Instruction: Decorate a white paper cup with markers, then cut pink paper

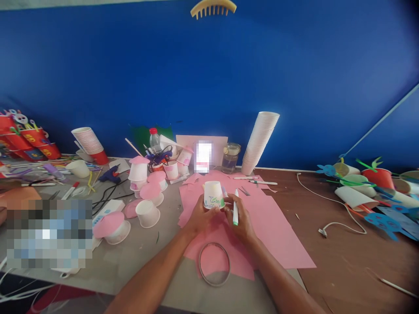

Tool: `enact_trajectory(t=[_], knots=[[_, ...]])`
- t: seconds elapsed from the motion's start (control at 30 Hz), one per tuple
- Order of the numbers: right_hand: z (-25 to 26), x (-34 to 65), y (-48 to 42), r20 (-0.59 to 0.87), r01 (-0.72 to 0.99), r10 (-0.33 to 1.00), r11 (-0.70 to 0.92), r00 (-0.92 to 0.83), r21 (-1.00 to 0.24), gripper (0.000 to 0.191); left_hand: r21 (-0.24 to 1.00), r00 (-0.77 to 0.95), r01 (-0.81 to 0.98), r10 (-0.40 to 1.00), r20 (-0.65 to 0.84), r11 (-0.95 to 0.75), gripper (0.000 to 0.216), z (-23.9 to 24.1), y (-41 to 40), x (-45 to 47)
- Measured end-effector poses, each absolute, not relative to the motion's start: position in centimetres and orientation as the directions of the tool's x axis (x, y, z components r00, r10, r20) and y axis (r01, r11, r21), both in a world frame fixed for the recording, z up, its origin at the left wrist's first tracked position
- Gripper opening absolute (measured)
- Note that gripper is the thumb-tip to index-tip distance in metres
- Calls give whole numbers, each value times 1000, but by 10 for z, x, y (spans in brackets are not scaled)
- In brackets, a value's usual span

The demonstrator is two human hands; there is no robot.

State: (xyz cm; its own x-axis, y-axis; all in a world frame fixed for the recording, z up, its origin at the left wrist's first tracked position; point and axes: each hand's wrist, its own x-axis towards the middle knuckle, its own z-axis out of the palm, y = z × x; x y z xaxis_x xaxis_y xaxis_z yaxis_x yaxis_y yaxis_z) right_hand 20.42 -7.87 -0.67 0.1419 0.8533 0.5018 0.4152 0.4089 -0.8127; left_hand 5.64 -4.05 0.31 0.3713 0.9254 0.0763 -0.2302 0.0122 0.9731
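A white paper cup (213,194), upside down with green and blue drawing near its rim, is held above the pink paper (268,226). My left hand (199,216) grips the cup from its left side and below. My right hand (240,213) has a white marker (235,208) with a green end between its fingers, and its fingertips are close to the cup's right side. Whether those fingertips touch the cup is hard to see. A metal ring (214,284) lies on the pink paper and table in front of my forearms.
A tall stack of paper cups (261,141) leans beside a glass jar (231,157) at the back. Pink-topped paper cups (118,227) stand on the left near a glue gun (110,173). A white cable (330,198) and paper-cup crafts (356,198) lie on the right.
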Motion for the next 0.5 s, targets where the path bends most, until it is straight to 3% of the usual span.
enact_trajectory(t=[0.3,0.5], knots=[[-8,205,-77,506,455,850,397,145,-797,31,987,306,-155,947,93,-47,59,4,-41,57],[-8,206,-78,509,467,852,403,124,-787,32,981,273,-5,943,190,-196,64,4,-42,55]])
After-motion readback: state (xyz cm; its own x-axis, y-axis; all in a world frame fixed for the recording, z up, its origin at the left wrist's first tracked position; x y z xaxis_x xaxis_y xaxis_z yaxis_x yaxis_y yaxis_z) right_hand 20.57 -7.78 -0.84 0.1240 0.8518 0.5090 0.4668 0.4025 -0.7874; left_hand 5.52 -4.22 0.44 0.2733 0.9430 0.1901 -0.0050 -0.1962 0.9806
